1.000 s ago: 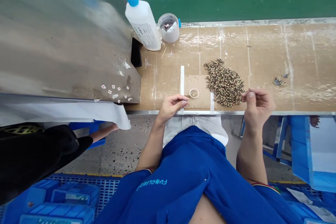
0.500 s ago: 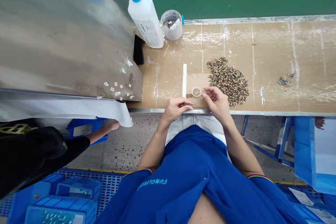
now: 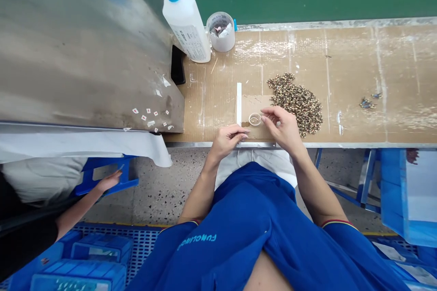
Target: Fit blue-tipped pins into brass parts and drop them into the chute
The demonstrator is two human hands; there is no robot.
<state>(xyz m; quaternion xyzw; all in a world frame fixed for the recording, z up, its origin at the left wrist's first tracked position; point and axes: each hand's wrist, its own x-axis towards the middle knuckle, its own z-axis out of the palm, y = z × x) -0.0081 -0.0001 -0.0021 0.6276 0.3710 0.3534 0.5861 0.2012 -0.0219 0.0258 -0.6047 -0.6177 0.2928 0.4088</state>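
A small round dish lies on a piece of cardboard near the bench's front edge. Close to its right rim, my right hand has thumb and forefinger nearly together; whatever is between them is too small to name. My left hand pinches at the cardboard's lower left, and the thing in its fingertips cannot be made out. Just right of my right hand lies a pile of small dark and yellowish pieces. A white strip runs along the cardboard's left side.
A white bottle with a blue nozzle and a tape roll holding scraps stand at the back left, by a black object. Bluish pieces lie far right. At left, a person's hand touches a blue stool.
My right hand has lifted slightly away from the dish. My left hand stays almost in place. The person at left has moved, with an arm now reaching to the stool.
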